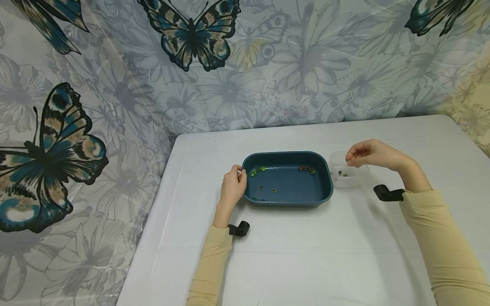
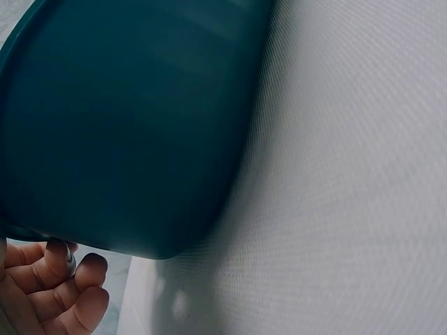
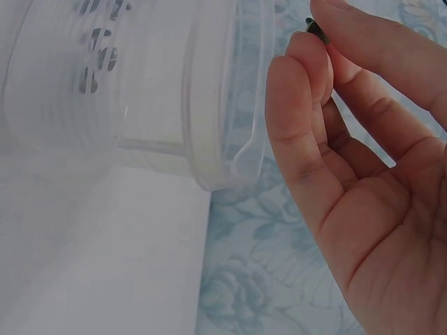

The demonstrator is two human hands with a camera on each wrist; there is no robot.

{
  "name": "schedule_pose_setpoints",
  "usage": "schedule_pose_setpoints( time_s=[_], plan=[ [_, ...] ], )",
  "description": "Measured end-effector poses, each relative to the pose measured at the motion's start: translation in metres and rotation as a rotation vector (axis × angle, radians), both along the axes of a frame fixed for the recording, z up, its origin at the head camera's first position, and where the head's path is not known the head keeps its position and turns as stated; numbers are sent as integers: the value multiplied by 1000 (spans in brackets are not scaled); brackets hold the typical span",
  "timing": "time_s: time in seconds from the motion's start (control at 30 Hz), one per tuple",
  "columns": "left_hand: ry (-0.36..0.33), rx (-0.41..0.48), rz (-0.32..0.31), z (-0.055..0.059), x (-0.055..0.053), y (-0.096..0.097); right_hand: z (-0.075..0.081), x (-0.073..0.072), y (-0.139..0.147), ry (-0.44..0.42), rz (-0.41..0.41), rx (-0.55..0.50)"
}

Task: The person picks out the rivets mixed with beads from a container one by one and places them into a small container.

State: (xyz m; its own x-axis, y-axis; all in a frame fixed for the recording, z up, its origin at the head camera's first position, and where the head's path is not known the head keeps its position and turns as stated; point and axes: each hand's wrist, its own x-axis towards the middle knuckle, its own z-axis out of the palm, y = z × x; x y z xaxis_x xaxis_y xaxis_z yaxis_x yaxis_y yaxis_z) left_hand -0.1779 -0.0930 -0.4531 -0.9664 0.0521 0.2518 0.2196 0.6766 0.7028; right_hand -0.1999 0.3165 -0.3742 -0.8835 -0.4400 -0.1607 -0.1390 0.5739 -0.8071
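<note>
A dark blue rectangular dish (image 1: 289,200) stands on the white table, with small green beads (image 1: 254,172) at its left, reddish and green beads (image 1: 307,169) at its right, and a few more near the front. My left hand (image 1: 232,185) grips the dish's left rim; in the left wrist view its curled fingers (image 2: 59,269) are against the edge. Over a clear plastic container (image 1: 346,182), my right hand (image 1: 369,154) pinches a tiny dark green bead (image 3: 318,31) between thumb and fingertip. Several small dark beads (image 3: 107,58) show through the container's wall.
The white-covered table (image 1: 302,255) runs back to a floral and butterfly-patterned cloth (image 1: 245,93). The clear container sits close against the dish's right end. A black wrist camera (image 1: 239,229) is on the left wrist, another black camera (image 1: 387,194) on the right.
</note>
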Motion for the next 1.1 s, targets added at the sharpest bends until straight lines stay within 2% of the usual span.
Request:
schedule_pose_setpoints(
  time_s=[0.57,1.1],
  plan=[
    [3,-2,6,-1,-1,0,3,1,3,-6,-18,25],
    [2,-2,5,0,0,0,9,-4,-2,10,37,45]
  ],
)
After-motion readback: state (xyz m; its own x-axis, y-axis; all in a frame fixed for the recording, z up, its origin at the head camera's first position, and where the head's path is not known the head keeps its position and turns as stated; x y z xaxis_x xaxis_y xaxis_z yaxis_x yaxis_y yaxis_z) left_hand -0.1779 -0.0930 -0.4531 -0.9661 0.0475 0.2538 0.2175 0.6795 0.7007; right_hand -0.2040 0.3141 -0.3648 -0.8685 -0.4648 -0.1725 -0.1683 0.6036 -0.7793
